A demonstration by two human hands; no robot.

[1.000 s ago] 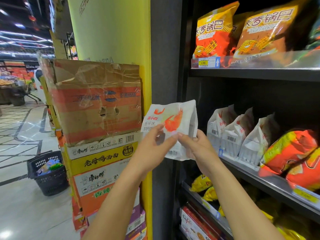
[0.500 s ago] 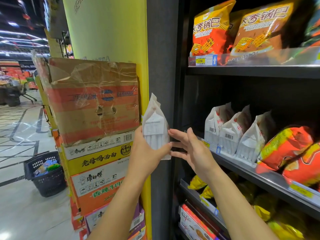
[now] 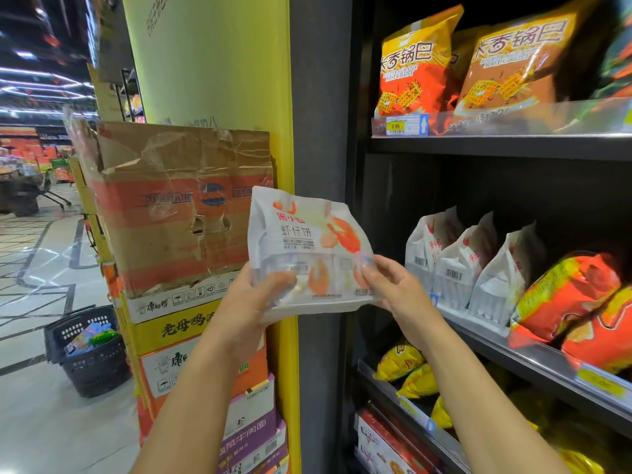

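Supermarket aisle: dark shelves (image 3: 513, 148) stocked with rows of snack bags (image 3: 415, 70) behind clear rails (image 3: 547, 114), a yellow price tag (image 3: 395, 126) reading 2.90, printed cartons (image 3: 178, 213) stacked against a yellow pillar (image 3: 212, 63), a black shopping basket (image 3: 95, 367) on the polished floor (image 3: 41, 422), strip lights (image 3: 41, 80) overhead.

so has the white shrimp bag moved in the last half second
Yes: the white shrimp bag turned front-on and spread rightward across the grey pillar.

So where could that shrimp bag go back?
The shrimp bag, held by left hand and right hand, could likely go at the left end of the middle shelf, between the dark side panel and the white bags. Further right is crowded: white bags, then orange bags, packed close.
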